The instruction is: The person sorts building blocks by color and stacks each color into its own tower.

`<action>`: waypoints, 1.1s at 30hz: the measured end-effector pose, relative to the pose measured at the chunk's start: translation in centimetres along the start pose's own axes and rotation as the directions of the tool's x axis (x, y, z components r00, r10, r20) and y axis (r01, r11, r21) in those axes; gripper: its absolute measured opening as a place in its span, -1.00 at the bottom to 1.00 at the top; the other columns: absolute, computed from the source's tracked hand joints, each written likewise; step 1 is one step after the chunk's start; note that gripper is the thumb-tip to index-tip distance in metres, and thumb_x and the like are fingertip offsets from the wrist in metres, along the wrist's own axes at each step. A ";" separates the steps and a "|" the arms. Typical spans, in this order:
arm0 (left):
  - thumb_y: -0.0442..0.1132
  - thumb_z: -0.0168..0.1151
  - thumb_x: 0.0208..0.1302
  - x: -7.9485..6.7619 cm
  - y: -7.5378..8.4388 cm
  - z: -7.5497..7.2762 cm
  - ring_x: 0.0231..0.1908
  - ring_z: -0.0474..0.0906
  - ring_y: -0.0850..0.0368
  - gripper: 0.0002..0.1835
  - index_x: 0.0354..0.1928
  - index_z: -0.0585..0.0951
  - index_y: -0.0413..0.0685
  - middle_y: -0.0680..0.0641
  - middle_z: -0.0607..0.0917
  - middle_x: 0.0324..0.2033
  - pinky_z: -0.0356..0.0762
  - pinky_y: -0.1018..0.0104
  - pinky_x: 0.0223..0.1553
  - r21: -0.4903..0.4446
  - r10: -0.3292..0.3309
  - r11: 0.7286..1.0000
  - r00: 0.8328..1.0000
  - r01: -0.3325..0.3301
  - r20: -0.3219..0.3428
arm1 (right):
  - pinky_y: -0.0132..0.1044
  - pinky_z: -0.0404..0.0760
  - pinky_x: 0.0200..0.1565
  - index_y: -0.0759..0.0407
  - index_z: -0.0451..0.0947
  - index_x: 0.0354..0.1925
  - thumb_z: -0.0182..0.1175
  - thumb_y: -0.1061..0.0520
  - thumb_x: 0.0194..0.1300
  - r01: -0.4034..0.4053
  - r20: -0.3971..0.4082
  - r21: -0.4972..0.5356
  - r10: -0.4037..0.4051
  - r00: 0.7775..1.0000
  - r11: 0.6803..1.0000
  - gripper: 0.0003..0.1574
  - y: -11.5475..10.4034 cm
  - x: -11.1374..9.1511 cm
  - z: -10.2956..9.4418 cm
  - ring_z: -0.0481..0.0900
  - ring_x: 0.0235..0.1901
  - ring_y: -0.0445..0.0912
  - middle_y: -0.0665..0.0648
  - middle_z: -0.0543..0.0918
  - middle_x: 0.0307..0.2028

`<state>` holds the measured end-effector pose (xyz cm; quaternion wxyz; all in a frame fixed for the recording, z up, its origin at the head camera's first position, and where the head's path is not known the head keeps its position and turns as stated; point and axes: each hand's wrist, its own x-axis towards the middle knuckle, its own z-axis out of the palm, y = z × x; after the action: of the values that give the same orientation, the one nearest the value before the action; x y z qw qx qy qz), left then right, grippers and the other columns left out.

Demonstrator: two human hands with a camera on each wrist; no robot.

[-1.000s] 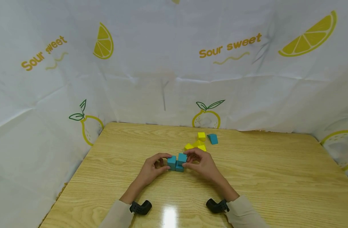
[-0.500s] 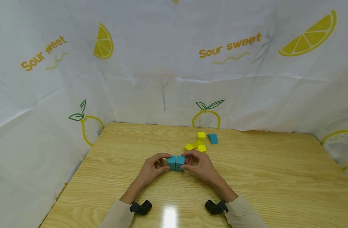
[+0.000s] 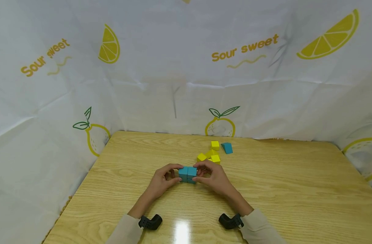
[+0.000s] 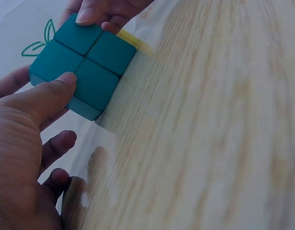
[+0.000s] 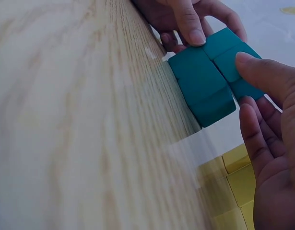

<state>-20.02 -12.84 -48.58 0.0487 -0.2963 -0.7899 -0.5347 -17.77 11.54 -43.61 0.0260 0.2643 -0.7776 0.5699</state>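
Teal blocks stand on the table in two side-by-side stacks of two. My left hand (image 3: 161, 179) pinches the left stack, its upper block (image 3: 183, 172) between thumb and fingers. On the other side, my right hand (image 3: 214, 178) pinches the upper right block (image 3: 192, 172), which sits on the lower right block (image 4: 111, 52). Seen from the left wrist, the front faces form a square, with the left thumb (image 4: 51, 93) over the upper left block. A narrow gap shows near the right-hand blocks in the right wrist view. The backs of the stacks are hidden.
Behind my right hand lie several yellow blocks (image 3: 215, 159), with a single yellow block (image 3: 215, 145) farther back. Beside that rests a blue wedge-shaped block (image 3: 227, 148). A white lemon-print cloth (image 3: 161, 108) hangs along the back edge of the wooden table (image 3: 283, 189).
My right hand has moved slightly left and down, bringing the upper right block from a raised, separate position onto its stack against the left blocks. The left hand has stayed in place.
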 end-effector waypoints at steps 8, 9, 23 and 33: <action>-0.31 0.34 0.19 0.0 -0.1 0.0 -0.54 0.41 0.14 -0.54 0.13 0.56 0.20 0.01 0.55 -0.41 0.43 0.32 -0.51 0.002 0.004 1.000 1.000 -0.004 0.003 | -0.21 0.59 -0.24 0.39 0.54 -0.06 0.38 0.37 0.08 0.041 -0.006 -0.005 -0.041 0.999 0.999 -0.59 0.3 -0.1 0.1 0.55 -0.35 0.03 0.31 0.57 -0.31; -0.31 0.34 0.19 0.0 -0.1 0.0 -0.54 0.41 0.15 -0.54 0.13 0.56 0.21 0.01 0.55 -0.41 0.43 0.32 -0.51 0.002 0.004 1.000 1.000 -0.004 0.003 | -0.22 0.59 -0.25 0.40 0.54 -0.06 0.38 0.37 0.08 0.047 -0.008 -0.006 -0.047 0.999 0.999 -0.59 0.3 -0.1 0.1 0.54 -0.35 0.03 0.32 0.57 -0.32; -0.33 0.34 0.19 0.0 -0.1 0.0 -0.53 0.42 0.12 -0.54 0.13 0.56 0.18 0.01 0.56 -0.41 0.43 0.31 -0.50 -0.008 0.012 1.000 1.000 -0.012 0.004 | -0.19 0.58 -0.23 0.39 0.53 -0.03 0.36 0.36 0.11 0.024 0.009 -0.011 -0.024 1.000 1.000 -0.58 0.0 0.0 0.1 0.53 -0.34 0.05 0.33 0.56 -0.31; -0.35 0.34 0.18 0.0 0.5 0.0 -0.52 0.42 0.06 -0.54 0.14 0.56 0.11 -0.05 0.56 -0.41 0.42 0.31 -0.50 -0.019 0.003 1.000 1.000 -0.003 0.003 | -0.20 0.58 -0.28 0.38 0.51 0.02 0.35 0.32 0.14 0.026 0.004 -0.020 -0.026 1.000 0.999 -0.54 -0.1 -0.1 0.0 0.53 -0.34 0.07 0.35 0.58 -0.30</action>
<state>-19.77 -12.76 -48.17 0.0452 -0.2989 -0.7843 -0.5417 -17.63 11.60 -43.53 0.0346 0.2752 -0.7799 0.5611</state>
